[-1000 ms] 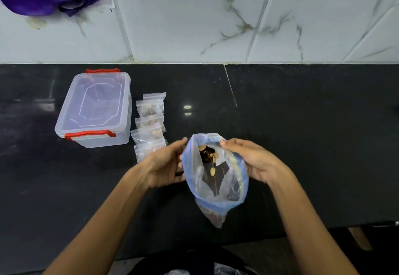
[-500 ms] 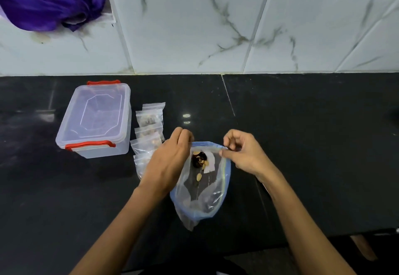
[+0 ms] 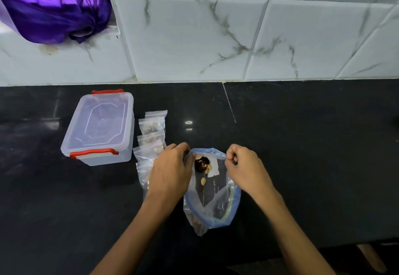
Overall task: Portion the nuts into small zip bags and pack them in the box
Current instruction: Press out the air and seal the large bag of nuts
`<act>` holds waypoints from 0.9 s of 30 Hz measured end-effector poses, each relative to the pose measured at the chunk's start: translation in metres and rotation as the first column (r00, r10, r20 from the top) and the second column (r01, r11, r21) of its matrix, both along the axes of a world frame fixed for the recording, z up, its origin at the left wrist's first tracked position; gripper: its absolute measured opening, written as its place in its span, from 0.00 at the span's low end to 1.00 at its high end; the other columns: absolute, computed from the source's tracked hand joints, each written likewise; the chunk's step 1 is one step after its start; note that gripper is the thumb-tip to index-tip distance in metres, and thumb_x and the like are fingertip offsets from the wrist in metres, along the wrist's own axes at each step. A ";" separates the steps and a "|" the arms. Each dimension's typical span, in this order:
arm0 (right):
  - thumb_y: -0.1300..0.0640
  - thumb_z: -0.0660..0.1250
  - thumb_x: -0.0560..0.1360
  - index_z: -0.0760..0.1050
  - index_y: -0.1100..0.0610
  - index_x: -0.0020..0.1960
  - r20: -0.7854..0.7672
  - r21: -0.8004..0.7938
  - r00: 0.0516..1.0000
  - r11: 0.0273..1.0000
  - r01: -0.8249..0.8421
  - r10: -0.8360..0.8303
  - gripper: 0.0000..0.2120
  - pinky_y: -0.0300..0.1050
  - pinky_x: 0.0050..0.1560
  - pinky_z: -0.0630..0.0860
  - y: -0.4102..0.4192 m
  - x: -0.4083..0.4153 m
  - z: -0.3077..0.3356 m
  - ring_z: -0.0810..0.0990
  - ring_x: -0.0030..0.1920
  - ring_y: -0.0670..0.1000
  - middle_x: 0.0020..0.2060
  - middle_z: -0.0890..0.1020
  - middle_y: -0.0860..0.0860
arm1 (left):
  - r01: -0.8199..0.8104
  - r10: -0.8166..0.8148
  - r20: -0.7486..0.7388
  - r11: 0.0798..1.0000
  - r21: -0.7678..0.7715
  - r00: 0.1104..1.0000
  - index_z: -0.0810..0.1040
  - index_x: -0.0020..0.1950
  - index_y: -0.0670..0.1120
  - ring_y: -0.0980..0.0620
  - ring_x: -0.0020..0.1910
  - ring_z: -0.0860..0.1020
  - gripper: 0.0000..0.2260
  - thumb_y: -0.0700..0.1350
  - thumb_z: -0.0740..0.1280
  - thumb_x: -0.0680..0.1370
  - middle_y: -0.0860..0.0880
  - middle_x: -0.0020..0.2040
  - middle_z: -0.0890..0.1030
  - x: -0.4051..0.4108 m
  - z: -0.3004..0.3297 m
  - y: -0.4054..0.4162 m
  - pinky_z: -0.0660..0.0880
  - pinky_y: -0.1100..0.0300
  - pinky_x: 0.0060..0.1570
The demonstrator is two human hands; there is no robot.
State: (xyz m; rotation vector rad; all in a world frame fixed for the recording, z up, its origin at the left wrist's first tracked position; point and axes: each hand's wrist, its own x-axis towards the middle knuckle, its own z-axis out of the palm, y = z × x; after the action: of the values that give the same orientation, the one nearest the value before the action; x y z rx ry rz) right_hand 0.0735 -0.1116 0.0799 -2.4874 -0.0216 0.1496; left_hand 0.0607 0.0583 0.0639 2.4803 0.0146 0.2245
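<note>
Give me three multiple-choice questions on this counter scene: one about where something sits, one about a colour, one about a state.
1. Where do the small zip bags lie?
A. right of the plastic box
B. on top of the box
C. against the wall tiles

2. What colour are the latches on the plastic box?
A. blue
B. red
C. green

3. How is the box's lid?
A. off, beside the box
B. propped half open
C. on the box

Answers:
1 A: the bags lie in a row on the black counter beside the box's right wall.
2 B: a red latch shows at each end.
3 C: the clear lid sits flat on the rim.
</note>
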 end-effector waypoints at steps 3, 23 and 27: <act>0.49 0.65 0.75 0.65 0.51 0.56 -0.028 -0.030 0.997 0.997 0.077 -0.078 0.13 0.44 0.41 0.75 0.002 -0.004 -0.001 0.75 0.43 0.46 0.49 0.68 0.45 | -0.052 0.052 0.002 0.998 -0.045 0.999 0.72 0.43 0.48 0.56 0.36 0.72 0.09 0.51 0.61 0.79 0.52 0.38 0.74 -0.001 0.000 0.000 0.65 0.62 0.33; 0.58 0.70 0.73 0.71 0.58 0.61 -0.667 0.556 0.745 0.672 0.489 0.010 0.17 0.47 0.49 0.81 -0.023 -0.033 -0.004 0.83 0.49 0.52 0.50 0.81 0.57 | -0.443 -0.135 -0.737 0.722 -0.531 0.662 0.75 0.54 0.43 0.50 0.45 0.81 0.13 0.51 0.66 0.77 0.45 0.50 0.81 -0.054 0.012 0.018 0.80 0.55 0.44; 0.60 0.73 0.70 0.72 0.56 0.61 -0.551 0.619 0.827 0.608 0.497 -0.114 0.21 0.50 0.47 0.82 -0.014 -0.037 -0.006 0.84 0.46 0.51 0.47 0.83 0.56 | -0.520 -0.027 -0.649 0.574 -0.633 0.760 0.76 0.51 0.40 0.53 0.32 0.81 0.09 0.44 0.68 0.76 0.41 0.44 0.81 -0.062 0.006 0.007 0.79 0.62 0.31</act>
State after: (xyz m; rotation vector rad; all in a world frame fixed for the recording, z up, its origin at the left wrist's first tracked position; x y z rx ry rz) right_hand 0.0364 -0.1252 0.0743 -1.5244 0.4775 0.4786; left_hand -0.0014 0.0656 0.0694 1.5121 0.6375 -0.4050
